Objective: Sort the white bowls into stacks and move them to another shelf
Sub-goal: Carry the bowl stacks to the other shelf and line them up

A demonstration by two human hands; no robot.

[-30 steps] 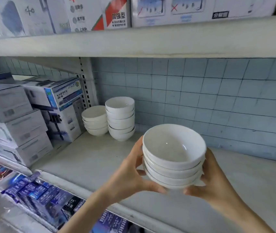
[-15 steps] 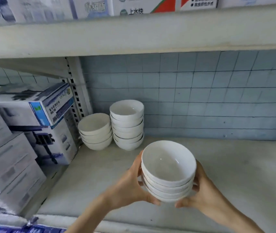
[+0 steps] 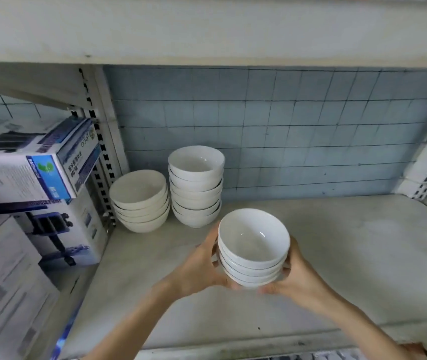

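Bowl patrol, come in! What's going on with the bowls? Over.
Left grip, right grip: both holding the carried stack. Short stack and tall stack sit at shelf's back left. Nothing blocks.

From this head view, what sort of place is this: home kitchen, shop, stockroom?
Probably a shop or stockroom, not a home: slotted shelving upright, retail boxes stacked at left, two stacks of identical white bowls on the shelf; left hand and right hand hold a third stack.

Underside of stack (image 3: 254, 245) hidden by fingers (image 3: 218, 278); boxes (image 3: 7, 281) cut off left, blurred.
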